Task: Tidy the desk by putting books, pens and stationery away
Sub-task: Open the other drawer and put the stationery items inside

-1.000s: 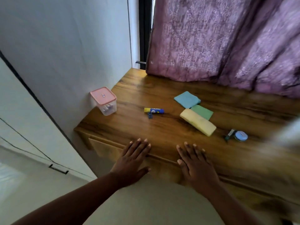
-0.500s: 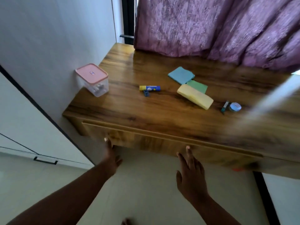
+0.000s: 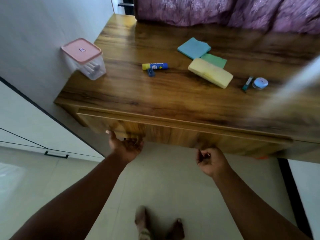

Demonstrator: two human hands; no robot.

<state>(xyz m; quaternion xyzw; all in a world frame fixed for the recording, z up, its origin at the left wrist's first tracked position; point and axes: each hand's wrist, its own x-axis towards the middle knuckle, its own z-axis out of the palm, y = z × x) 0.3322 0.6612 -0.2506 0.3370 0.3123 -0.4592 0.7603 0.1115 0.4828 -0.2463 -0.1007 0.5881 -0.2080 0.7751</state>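
On the wooden desk (image 3: 155,96) lie a yellow-and-blue glue stick (image 3: 155,66), a small blue sharpener (image 3: 150,73), a blue pad (image 3: 194,47), a green pad (image 3: 214,60), a yellow case (image 3: 210,72), a teal pen-like item (image 3: 247,83) and a small round blue jar (image 3: 260,82). A clear box with a pink lid (image 3: 83,58) stands at the left edge. My left hand (image 3: 126,146) grips the lower edge of the drawer front (image 3: 173,134), thumb on its face. My right hand (image 3: 211,160) hangs just below that edge, fingers curled, holding nothing.
A white wall runs along the desk's left side. A purple curtain (image 3: 225,9) hangs behind it. White cabinet fronts with a black handle (image 3: 56,154) stand at lower left. A blurred white shape (image 3: 297,80) covers the desk's right end. My feet (image 3: 143,222) stand on pale tiles.
Both hands left the desktop's front edge and dropped below the drawer front. The left hand took hold of its lower edge and the right hand's fingers curled in. The view tilted down.
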